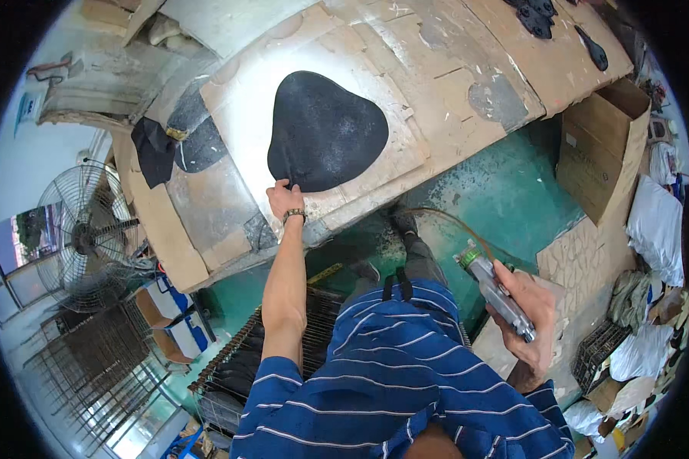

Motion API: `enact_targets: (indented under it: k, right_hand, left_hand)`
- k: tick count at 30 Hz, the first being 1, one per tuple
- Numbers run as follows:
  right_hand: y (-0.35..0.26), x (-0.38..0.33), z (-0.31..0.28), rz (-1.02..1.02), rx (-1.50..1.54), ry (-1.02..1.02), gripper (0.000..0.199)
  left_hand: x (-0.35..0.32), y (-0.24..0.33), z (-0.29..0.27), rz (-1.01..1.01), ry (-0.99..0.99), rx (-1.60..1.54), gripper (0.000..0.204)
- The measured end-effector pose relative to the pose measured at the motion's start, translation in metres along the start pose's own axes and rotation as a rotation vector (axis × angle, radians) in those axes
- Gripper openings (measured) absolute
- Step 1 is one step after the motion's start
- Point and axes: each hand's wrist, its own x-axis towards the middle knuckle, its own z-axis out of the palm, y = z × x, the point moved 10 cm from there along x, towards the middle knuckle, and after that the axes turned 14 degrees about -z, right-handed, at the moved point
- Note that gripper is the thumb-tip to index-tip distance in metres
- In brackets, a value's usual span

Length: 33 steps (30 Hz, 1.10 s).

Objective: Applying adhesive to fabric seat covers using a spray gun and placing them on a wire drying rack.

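A black, rounded heart-shaped piece of material (pixel 323 130) lies flat on a cardboard-covered worktable (pixel 452 69). My left hand (pixel 285 200), with a bracelet at the wrist, pinches the piece's near-left edge. My right hand (pixel 533 315) is held low at my right side, closed around a metal spray gun (pixel 494 289) with a green cap; a thin hose (pixel 444 218) curves away from it over the floor. The gun is well apart from the black piece.
A standing fan (pixel 84 237) is at the left. Wire racks (pixel 99 367) sit below it and beside my legs. An open cardboard box (pixel 601 149) stands at the right on the green floor (pixel 505 191). More black pieces (pixel 540 17) lie at the table's far end. Bags pile at the right.
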Motion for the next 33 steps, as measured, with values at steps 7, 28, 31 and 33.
enact_targets:
  k: [7, 28, 31, 33]
  right_hand:
    - [0.012, 0.008, -0.004, 0.009, 0.112, -0.103, 0.071]
    - [0.007, 0.079, 0.046, -0.220, 0.202, -0.478, 0.062]
    - [-0.008, 0.082, 0.050, -0.274, 0.152, -0.628, 0.058]
    - [-0.029, 0.082, 0.057, -0.299, 0.113, -0.765, 0.056]
  left_hand:
    - [0.014, -0.062, 0.068, -0.617, -0.209, -0.952, 0.025]
    - [-0.119, 0.024, -0.347, 0.399, -0.638, -2.393, 0.066]
    - [-0.183, -0.055, -0.400, 0.361, -0.252, -2.367, 0.064]
    - [-0.237, -0.109, -0.432, 0.374, -0.071, -2.365, 0.061]
